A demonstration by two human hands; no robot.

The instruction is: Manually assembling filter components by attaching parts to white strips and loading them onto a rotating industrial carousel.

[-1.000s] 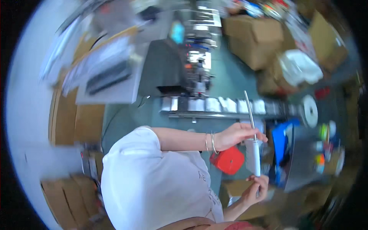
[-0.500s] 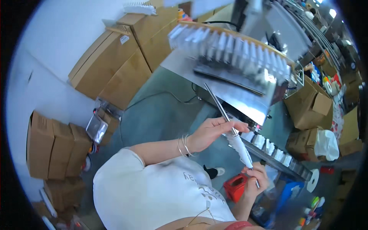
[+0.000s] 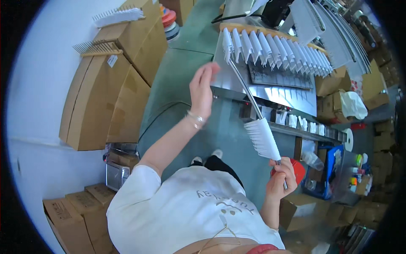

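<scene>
My right hand [image 3: 281, 178] is closed round the near end of a thin metal rod [image 3: 246, 88]. Beside it on the rod sits a bunch of thin white pieces [image 3: 264, 139] with a fringed left edge; I cannot tell their kind. The rod slants up and left, its far tip by the leftmost of several white folded pieces [image 3: 258, 47] hanging from a wooden bar [image 3: 275, 33]. My left hand [image 3: 202, 89], bracelets at its wrist, is raised left of the rod and apart from it. Its fingers are stretched out, the tips slightly blurred, with nothing in them.
Below the bar stands a metal-topped machine [image 3: 292, 99] with a dark plate [image 3: 279, 78]. A rail of white pieces [image 3: 302, 123] runs along its near side. Tall cardboard boxes [image 3: 97, 97] line the left wall, two pronged racks on top. A blue crate [image 3: 334, 173] stands at right.
My left hand has let go of the rod and moved up and left. The white pieces on the rod look more fanned out. My view has shifted, and the hanging row looks sharper.
</scene>
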